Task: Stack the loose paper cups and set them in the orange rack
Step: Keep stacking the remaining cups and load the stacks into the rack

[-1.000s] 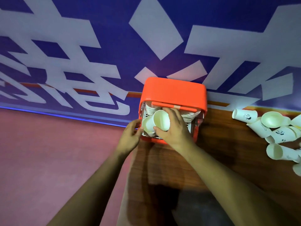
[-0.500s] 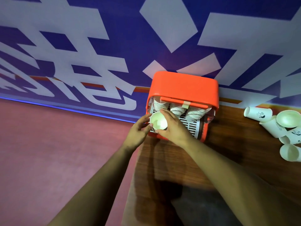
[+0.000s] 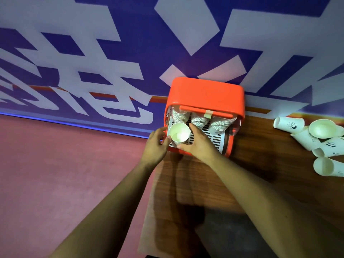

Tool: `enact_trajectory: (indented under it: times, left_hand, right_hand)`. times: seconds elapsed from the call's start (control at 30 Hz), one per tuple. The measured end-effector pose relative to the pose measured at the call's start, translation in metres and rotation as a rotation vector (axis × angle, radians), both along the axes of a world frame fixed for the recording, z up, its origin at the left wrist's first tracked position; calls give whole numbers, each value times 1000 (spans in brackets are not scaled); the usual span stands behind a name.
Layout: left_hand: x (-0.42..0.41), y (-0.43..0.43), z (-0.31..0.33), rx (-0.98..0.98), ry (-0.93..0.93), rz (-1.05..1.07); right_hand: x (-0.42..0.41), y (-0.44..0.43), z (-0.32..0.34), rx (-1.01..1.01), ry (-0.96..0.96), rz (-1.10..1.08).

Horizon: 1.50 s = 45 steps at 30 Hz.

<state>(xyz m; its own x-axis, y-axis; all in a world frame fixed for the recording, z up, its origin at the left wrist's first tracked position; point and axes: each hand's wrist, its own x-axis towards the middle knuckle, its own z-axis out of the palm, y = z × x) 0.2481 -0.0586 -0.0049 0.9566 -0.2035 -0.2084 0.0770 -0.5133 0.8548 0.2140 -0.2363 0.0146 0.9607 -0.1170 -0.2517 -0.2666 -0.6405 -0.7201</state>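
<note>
Head view: an orange plastic rack (image 3: 205, 94) with a slatted white floor stands at the left end of a brown wooden table (image 3: 204, 179), against a blue-and-white lettered wall (image 3: 93, 53); a white paper cup (image 3: 179, 132), mouth upward, is in the rack's front-left corner; the right hand (image 3: 198, 144) curls thumb and fingers round its right side, the left hand (image 3: 155, 144) round its left; three nested cup stacks (image 3: 200, 120) fill the rear row; loose paper cups (image 3: 288, 124) lie well apart at the table's right.

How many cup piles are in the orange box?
4: back left pile, back middle pile, back right pile, front pile between left hand and right hand. More may be hidden.
</note>
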Motion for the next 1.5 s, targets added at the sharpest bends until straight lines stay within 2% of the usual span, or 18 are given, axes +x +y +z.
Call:
enact_trajectory:
  times: [0.17, 0.43, 0.57, 0.77, 0.93, 1.1, 1.27, 1.5]
  left_hand:
    - [-12, 11, 13, 133, -31, 57]
    - [-54, -17, 28, 377, 32, -186]
    - [-87, -82, 39, 438, 7, -299]
    - [-138, -228, 54, 398, -10, -470]
    - [-185, -361, 53, 402, -60, -626]
    - [-218, -466, 41, 393, -77, -727]
    - [-225, -530, 19, 440, -116, -735]
    - [-210, -561, -27, 635, -311, -760]
  right_hand:
    - [-41, -29, 13, -40, -9, -97]
    - [-121, -118, 29, -257, 104, -206]
    - [-168, -184, 36, -262, 176, -269]
    - [-243, -301, 45, -306, 154, -348]
    - [-313, -405, 46, -384, 62, -446]
    - [-360, -486, 37, -429, 89, -503]
    - [-368, -514, 2, -428, 77, -442]
    - [-349, -515, -43, -557, 1, -351]
